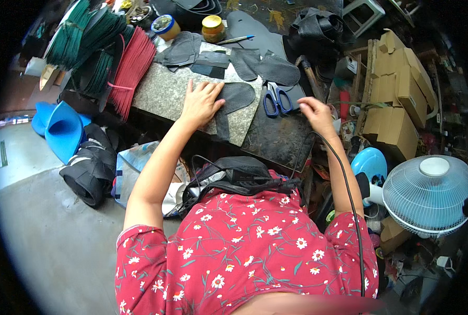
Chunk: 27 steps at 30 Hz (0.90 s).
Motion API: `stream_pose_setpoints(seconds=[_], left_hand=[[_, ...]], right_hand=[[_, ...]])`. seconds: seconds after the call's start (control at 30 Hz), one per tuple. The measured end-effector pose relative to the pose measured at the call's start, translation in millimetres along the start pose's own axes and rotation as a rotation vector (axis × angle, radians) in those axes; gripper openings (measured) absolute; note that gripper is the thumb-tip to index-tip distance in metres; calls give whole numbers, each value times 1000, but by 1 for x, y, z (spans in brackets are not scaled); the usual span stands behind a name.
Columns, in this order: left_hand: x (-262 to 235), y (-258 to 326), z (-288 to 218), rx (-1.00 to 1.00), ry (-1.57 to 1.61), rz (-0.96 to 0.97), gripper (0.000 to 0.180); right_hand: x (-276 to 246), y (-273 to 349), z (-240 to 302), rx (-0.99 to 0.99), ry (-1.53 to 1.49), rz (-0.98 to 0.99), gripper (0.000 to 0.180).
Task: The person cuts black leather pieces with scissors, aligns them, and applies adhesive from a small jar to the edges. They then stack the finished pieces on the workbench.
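Observation:
My left hand (pixel 202 104) lies flat with its fingers spread, pressing on a rounded black leather piece (pixel 239 97). A narrow black strip (pixel 222 127) hangs down from under that piece toward the near edge of a speckled grey board (pixel 160 90). My right hand (pixel 318 114) is raised off the right edge of the bench, thumb and fingers pinched together; whatever they may hold is too small to make out. Just left of it lies a pair of blue-handled scissors (pixel 278 102), its handles toward me. More black leather pieces (pixel 279 68) lie along the board's far side.
Yellow-lidded jar (pixel 213 29), open jar (pixel 165 27) and pen (pixel 236 39) stand or lie at the back. Bundled red strips (pixel 131 73) and green strips (pixel 68 44) sit left. A hammer (pixel 310 73), cardboard boxes (pixel 394 126) and a fan (pixel 427 195) crowd the right.

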State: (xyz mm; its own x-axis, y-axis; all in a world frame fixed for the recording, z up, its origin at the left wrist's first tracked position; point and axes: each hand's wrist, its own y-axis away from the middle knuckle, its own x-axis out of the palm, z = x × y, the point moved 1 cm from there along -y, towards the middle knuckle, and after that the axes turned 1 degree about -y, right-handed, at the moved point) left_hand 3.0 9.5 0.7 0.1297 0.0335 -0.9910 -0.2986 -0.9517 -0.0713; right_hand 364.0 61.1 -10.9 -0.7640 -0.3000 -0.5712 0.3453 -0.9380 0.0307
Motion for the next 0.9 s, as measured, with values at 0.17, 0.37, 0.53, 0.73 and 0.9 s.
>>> stream_pose_setpoints(seconds=[0.17,0.37,0.53,0.73,0.9], left_hand=[[7,-23,-22,-156,60,-22,65],[-7,-19,-17,-366,78,71,48],[-38,-5,-7,-535,746,234,33],[-72,-17,-39,-473,1647,202,36],[-59,-51,-61,-566,2101,116,31]], right_hand=[[19,-11,30,-316,401,2,26],[36,-25,48,-232,881,40,42],[27,-10,48,-301,859,-117,34],[31,-9,48,-268,904,-90,39],[8,-16,52,-3,826,75,30]])
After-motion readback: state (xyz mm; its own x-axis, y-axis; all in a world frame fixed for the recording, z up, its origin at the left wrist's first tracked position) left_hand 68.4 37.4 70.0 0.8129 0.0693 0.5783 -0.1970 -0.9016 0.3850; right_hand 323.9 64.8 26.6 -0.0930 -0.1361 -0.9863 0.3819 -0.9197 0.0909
